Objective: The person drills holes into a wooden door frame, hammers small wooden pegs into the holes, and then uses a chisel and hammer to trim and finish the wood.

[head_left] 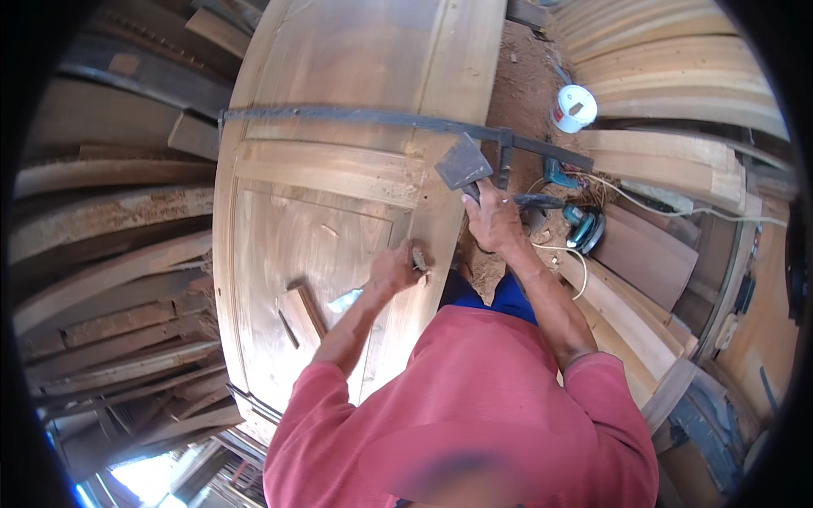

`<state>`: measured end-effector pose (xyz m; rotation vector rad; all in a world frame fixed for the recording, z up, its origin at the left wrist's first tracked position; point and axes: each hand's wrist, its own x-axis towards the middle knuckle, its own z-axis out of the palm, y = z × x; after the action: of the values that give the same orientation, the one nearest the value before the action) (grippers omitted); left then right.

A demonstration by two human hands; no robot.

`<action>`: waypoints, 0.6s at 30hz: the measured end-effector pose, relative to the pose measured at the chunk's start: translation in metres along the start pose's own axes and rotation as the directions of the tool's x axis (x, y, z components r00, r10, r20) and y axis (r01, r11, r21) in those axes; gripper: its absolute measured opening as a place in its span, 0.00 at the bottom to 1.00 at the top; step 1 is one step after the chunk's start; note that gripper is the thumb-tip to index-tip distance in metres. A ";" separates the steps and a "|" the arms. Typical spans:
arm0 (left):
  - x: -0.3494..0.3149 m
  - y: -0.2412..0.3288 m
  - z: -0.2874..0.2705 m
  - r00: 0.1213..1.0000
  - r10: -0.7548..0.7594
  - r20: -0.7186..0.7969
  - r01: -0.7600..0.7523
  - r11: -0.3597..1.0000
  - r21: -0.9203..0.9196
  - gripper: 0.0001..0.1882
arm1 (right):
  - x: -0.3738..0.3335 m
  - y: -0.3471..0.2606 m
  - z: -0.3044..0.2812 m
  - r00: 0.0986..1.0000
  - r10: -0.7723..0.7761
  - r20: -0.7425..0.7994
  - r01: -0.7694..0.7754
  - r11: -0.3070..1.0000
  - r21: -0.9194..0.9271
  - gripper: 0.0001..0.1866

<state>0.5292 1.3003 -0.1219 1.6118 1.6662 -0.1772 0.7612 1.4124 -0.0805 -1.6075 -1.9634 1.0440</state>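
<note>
Nearest the body, a light wooden block (pixel 302 311) and a slim dark tool (pixel 289 329) lie on a panelled wooden door (pixel 296 224), which rests flat in front of the person. The left hand (pixel 395 267) is curled narrow over the door's right stile, around a rough-topped piece (pixel 419 259), possibly a chisel handle; its lower end is hidden. Farther out, the right hand (pixel 494 218) grips a square-headed mallet (pixel 464 162), raised beside the door's edge. The step in hand appears to be striking work; a next blow calls for a steady left hold and a square mallet face. Beyond, a bar clamp (pixel 364 117) spans the door; a white bucket (pixel 576 106) stands farthest.
</note>
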 end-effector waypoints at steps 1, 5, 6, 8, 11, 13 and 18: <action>-0.004 -0.001 0.007 0.997 -0.068 -0.035 0.068 0.998 -0.011 0.31 | 0.002 -0.007 0.008 0.995 -0.084 -0.059 0.085 0.996 0.009 0.17; -0.006 -0.004 0.022 0.988 -0.121 -0.091 0.114 0.990 -0.082 0.24 | 0.014 -0.005 0.037 0.978 -0.190 0.089 0.208 0.940 -0.270 0.17; -0.008 -0.005 0.024 0.987 -0.124 -0.103 0.115 0.989 -0.096 0.24 | 0.022 0.000 0.041 0.974 -0.204 0.095 0.222 0.934 -0.279 0.17; -0.007 -0.004 0.019 0.989 -0.094 -0.118 0.082 0.991 -0.101 0.19 | 0.040 0.002 0.042 0.948 0.172 0.269 0.003 0.837 -0.547 0.16; -0.019 -0.020 0.025 0.986 -0.090 -0.138 0.070 0.988 -0.140 0.16 | 0.028 -0.040 0.034 0.971 0.095 0.220 0.017 0.889 -0.458 0.15; -0.024 -0.017 0.020 0.984 -0.092 -0.153 0.068 0.986 -0.152 0.16 | 0.022 -0.039 0.040 0.986 0.045 0.163 0.019 0.928 -0.373 0.16; -0.010 -0.008 0.022 0.989 -0.057 -0.140 0.036 0.989 -0.143 0.18 | 0.039 -0.007 0.044 0.961 0.158 0.226 0.004 0.811 -0.585 0.16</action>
<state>0.5306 1.2782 -0.1336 1.5107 1.7853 0.0335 0.7152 1.4360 -0.1101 -1.9460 -2.6058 0.7451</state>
